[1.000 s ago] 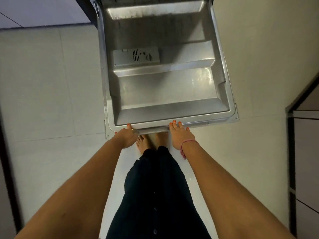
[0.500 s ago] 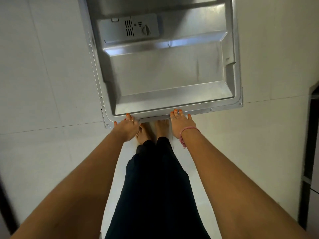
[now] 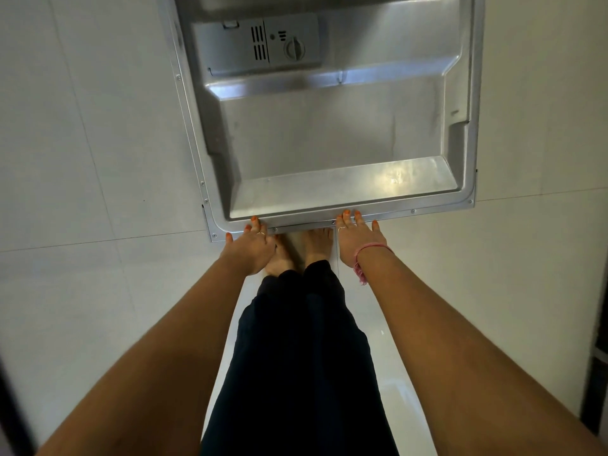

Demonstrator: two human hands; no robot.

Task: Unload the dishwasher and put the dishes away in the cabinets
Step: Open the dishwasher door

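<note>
The dishwasher door (image 3: 329, 133) lies folded down flat in front of me, its steel inner panel facing up. A grey detergent dispenser (image 3: 260, 44) sits near its far end. My left hand (image 3: 251, 245) rests on the door's near edge at the left, fingertips over the rim. My right hand (image 3: 358, 240), with a pink wrist band, touches the same edge further right with straight, spread fingers. No dishes or racks are in view.
Pale floor tiles (image 3: 82, 159) spread on both sides of the door. My bare feet (image 3: 302, 248) stand just under the door's near edge. A dark cabinet edge (image 3: 598, 373) runs down the right side of the view.
The view has tilted down, so the door fills more of the frame and the tub opening has left the top. Both hands stay on the door's near edge; the right fingers have spread.
</note>
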